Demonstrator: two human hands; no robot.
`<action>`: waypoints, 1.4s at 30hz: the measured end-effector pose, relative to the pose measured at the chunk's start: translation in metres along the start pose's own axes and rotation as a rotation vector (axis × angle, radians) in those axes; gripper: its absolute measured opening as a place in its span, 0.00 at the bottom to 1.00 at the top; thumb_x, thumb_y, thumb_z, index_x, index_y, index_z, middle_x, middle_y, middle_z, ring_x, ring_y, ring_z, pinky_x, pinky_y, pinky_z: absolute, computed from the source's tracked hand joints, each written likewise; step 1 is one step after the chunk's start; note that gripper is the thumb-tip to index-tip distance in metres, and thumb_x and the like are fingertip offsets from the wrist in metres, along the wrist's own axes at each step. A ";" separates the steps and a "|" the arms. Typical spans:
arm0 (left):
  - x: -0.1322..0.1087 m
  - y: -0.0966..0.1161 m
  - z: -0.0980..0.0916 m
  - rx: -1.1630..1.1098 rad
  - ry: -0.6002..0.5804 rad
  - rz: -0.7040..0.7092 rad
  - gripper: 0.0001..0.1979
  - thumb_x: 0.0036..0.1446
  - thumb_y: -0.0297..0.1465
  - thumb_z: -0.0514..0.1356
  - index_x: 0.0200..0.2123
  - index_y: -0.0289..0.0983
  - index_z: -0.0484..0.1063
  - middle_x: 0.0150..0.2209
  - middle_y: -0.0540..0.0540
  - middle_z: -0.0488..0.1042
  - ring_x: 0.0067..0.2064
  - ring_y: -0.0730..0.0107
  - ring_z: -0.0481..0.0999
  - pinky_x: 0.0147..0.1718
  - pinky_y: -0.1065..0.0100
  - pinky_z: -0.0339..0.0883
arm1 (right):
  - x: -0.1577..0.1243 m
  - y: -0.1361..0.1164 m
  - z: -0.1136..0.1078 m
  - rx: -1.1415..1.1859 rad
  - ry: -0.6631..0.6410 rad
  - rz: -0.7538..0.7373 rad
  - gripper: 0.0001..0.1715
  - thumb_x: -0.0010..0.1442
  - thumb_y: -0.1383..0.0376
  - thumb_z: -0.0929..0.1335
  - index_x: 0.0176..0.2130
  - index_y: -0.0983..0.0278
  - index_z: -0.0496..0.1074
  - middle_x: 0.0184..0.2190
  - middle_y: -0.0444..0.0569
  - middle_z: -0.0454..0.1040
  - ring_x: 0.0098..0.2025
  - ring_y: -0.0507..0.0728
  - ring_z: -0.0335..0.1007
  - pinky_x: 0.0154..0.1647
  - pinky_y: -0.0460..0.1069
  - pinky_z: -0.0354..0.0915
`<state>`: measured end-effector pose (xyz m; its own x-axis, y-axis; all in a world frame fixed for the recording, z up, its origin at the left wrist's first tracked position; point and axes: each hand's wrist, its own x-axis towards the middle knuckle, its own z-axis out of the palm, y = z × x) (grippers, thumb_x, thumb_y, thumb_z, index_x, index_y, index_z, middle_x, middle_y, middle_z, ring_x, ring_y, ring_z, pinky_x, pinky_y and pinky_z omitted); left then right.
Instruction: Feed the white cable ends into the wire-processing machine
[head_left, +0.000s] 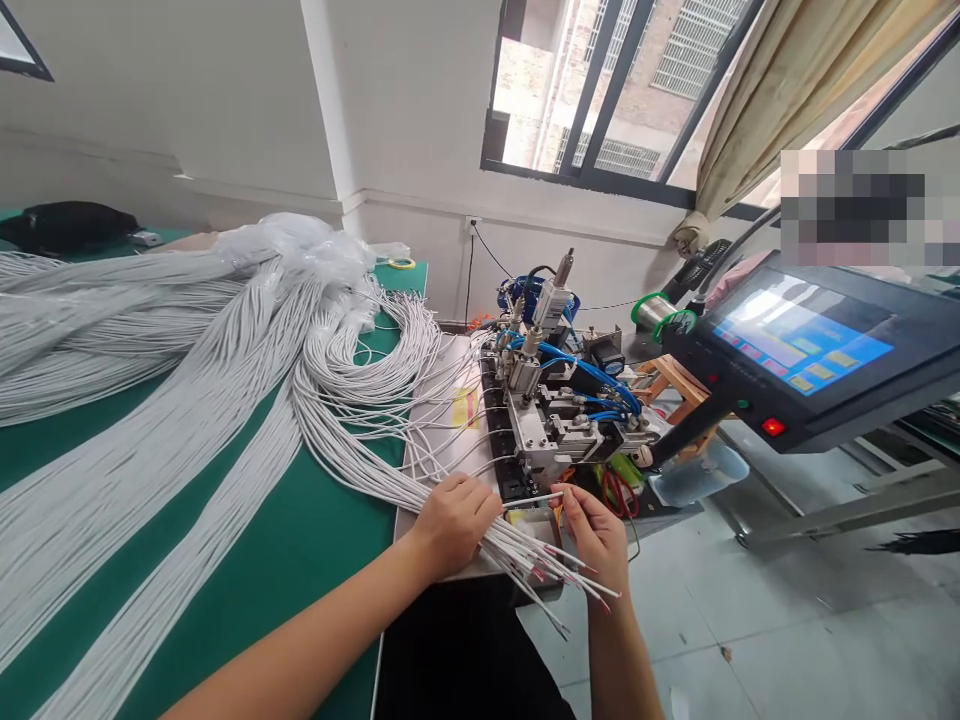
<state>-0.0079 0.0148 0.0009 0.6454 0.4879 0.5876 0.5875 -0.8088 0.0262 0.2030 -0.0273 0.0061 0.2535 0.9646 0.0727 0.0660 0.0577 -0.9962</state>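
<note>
My left hand [456, 520] is closed over a bundle of thin white cables [375, 478], whose loose ends fan out to the right. Some of those ends [592, 583] show small reddish tips. Between thumb and fingertips, my right hand [598, 530] pinches the end of a single white cable [536, 499], held above the others. Right behind both hands stands a bench machine [529, 400] with metal cylinders and blue air hoses. Several single cables run across to the black rail [501, 430] along its left side.
Long heaps of white cables [172, 430] and clear plastic wrap [300, 250] cover much of the green table [330, 560]. A lit touchscreen [806, 330] juts in at right, near a wire spool [654, 315]. Red-handled scissors [619, 494] and a clear plastic bin [701, 475] sit beyond my right hand.
</note>
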 end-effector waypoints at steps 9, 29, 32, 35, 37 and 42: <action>0.000 0.002 0.002 0.047 -0.063 -0.079 0.06 0.48 0.22 0.52 0.29 0.38 0.63 0.28 0.49 0.68 0.31 0.67 0.66 0.42 0.61 0.55 | 0.016 0.007 -0.009 0.104 -0.223 0.148 0.21 0.57 0.51 0.69 0.41 0.65 0.76 0.30 0.51 0.75 0.20 0.47 0.51 0.19 0.44 0.48; -0.004 0.006 0.006 0.077 -0.067 -0.142 0.18 0.55 0.27 0.53 0.49 0.35 0.68 0.30 0.47 0.74 0.33 0.64 0.70 0.44 0.56 0.50 | 0.043 0.021 -0.014 -0.386 -0.218 -0.113 0.18 0.57 0.52 0.68 0.28 0.64 0.72 0.22 0.44 0.67 0.24 0.52 0.59 0.24 0.46 0.55; -0.004 0.007 0.005 0.087 -0.076 -0.165 0.17 0.55 0.27 0.53 0.48 0.36 0.69 0.30 0.46 0.74 0.34 0.63 0.69 0.43 0.57 0.50 | 0.047 0.029 -0.011 -0.316 -0.242 -0.092 0.19 0.57 0.52 0.67 0.26 0.64 0.69 0.21 0.42 0.64 0.24 0.51 0.57 0.24 0.46 0.54; -0.003 0.008 0.005 0.093 -0.078 -0.187 0.17 0.55 0.27 0.54 0.48 0.38 0.70 0.30 0.46 0.74 0.35 0.63 0.69 0.44 0.57 0.50 | 0.050 0.035 -0.008 -0.270 -0.279 -0.086 0.19 0.57 0.52 0.66 0.25 0.63 0.66 0.20 0.41 0.61 0.24 0.51 0.55 0.25 0.45 0.53; -0.004 0.008 0.006 0.093 -0.070 -0.190 0.16 0.54 0.28 0.55 0.47 0.38 0.71 0.30 0.46 0.74 0.35 0.62 0.69 0.43 0.57 0.51 | 0.052 0.038 -0.006 -0.244 -0.295 -0.075 0.19 0.57 0.52 0.65 0.24 0.63 0.64 0.20 0.40 0.58 0.24 0.50 0.53 0.25 0.45 0.53; -0.003 0.007 0.006 0.097 -0.073 -0.210 0.17 0.52 0.28 0.56 0.46 0.39 0.72 0.30 0.45 0.73 0.35 0.61 0.68 0.43 0.56 0.51 | 0.051 0.042 -0.001 -0.075 -0.264 0.033 0.21 0.53 0.52 0.67 0.21 0.62 0.60 0.19 0.39 0.55 0.23 0.50 0.50 0.24 0.45 0.51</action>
<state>-0.0027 0.0093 -0.0055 0.5356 0.6676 0.5172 0.7547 -0.6532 0.0617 0.2192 0.0242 -0.0316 -0.0029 0.9999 0.0153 0.1358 0.0156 -0.9906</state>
